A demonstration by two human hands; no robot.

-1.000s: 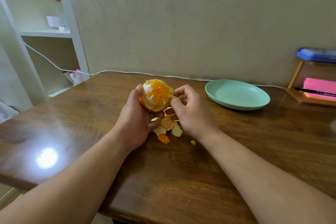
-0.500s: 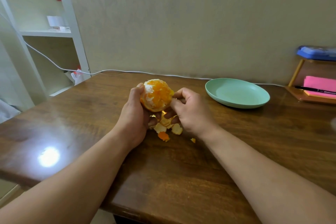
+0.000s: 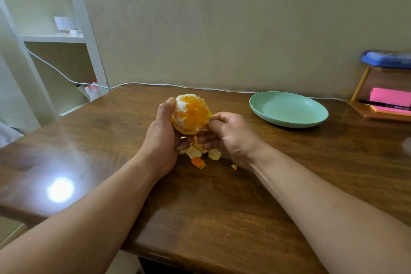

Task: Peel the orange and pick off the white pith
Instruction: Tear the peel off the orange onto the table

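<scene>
Above the table's [image 3: 222, 207] middle, the left hand [image 3: 163, 138] wraps the mostly bare orange [image 3: 191, 113] while the right hand [image 3: 231, 135] pinches its lower edge, where a hard tug could tear the flesh.

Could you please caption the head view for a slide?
Left hand grips a mostly peeled orange; right hand pinches its side above orange peel scraps.

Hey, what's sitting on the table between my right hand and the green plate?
Nothing. In the head view, only bare wooden table separates the right hand from the green plate.
</scene>
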